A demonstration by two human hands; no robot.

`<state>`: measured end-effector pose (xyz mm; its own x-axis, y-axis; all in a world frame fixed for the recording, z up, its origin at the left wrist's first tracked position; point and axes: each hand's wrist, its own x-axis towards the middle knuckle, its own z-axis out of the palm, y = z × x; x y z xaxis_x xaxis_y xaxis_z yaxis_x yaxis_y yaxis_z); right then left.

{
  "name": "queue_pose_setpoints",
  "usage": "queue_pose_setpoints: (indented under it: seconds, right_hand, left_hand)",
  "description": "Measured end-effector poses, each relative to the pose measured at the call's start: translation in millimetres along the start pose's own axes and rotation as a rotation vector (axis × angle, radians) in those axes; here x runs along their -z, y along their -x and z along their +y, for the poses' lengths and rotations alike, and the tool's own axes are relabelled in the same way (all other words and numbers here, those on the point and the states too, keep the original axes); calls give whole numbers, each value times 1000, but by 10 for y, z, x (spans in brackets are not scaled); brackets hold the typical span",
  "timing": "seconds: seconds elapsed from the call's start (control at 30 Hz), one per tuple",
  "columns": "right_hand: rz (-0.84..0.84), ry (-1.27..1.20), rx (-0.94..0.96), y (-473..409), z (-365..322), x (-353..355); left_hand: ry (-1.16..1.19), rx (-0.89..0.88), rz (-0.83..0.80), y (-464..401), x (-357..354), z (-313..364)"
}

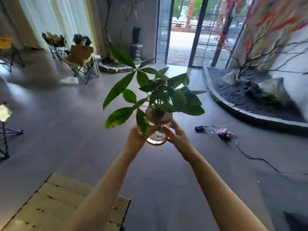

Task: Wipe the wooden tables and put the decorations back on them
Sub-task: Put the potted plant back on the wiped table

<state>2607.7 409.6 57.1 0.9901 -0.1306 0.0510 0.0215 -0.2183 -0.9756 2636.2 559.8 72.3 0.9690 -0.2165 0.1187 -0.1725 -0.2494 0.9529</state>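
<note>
A leafy green plant grows out of a clear glass vase held up in the air in front of me, above the grey floor. My left hand grips the vase from the left, partly behind a drooping leaf. My right hand grips it from the right, fingers curled round the glass. A pale slatted wooden table lies at the lower left, under my left forearm; its visible top is bare.
Folding camp chairs stand at the back left. A black cable and small items lie on the floor to the right. A curbed gravel bed with bare branches curves along the right. An open doorway is ahead.
</note>
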Motion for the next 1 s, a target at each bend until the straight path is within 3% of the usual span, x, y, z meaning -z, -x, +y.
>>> queue_pose_setpoints:
  seconds: [0.37, 0.53, 0.8, 1.0]
  right_hand:
    - [664, 26, -142, 1501, 248, 2607]
    - [904, 35, -176, 2656, 370, 3652]
    - [1315, 3, -241, 4337, 408, 4788]
    - [1437, 50, -285, 5119, 623, 5395]
  left_hand:
    - [264, -184, -644, 379, -2706, 1169]
    - [335, -177, -884, 1070, -4083, 1588]
    - [387, -341, -1200, 2314, -5785, 2256]
    - [390, -179, -1387, 3035, -6623, 2500]
